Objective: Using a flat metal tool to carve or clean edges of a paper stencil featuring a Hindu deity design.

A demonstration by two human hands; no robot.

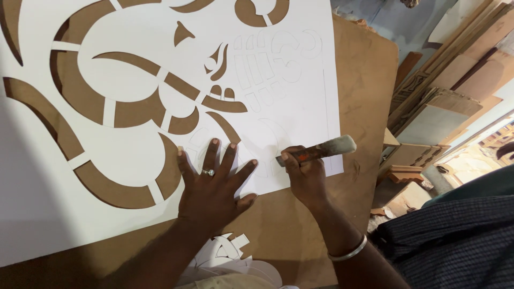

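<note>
1. Now we press our left hand (214, 184) flat, fingers spread and grasping nothing, on the lower edge of the white stencil sheet (123, 69); a ring (208, 172) sits on one finger.
2. Our right hand (306, 179) is clenched around a cutting tool (316, 151), its wrapped handle pointing up and to the right and its working end down on the sheet just beside the left thumb.
3. We see the sheet lying on the brown board surface (364, 96), with curved openings already cut through it and faint outlines near the tool.
4. White offcuts (230, 257) lie on the surface below our left wrist.
5. A metal bangle (348, 250) circles our right wrist.
6. Wooden panels (450, 91) are stacked off to the right.
</note>
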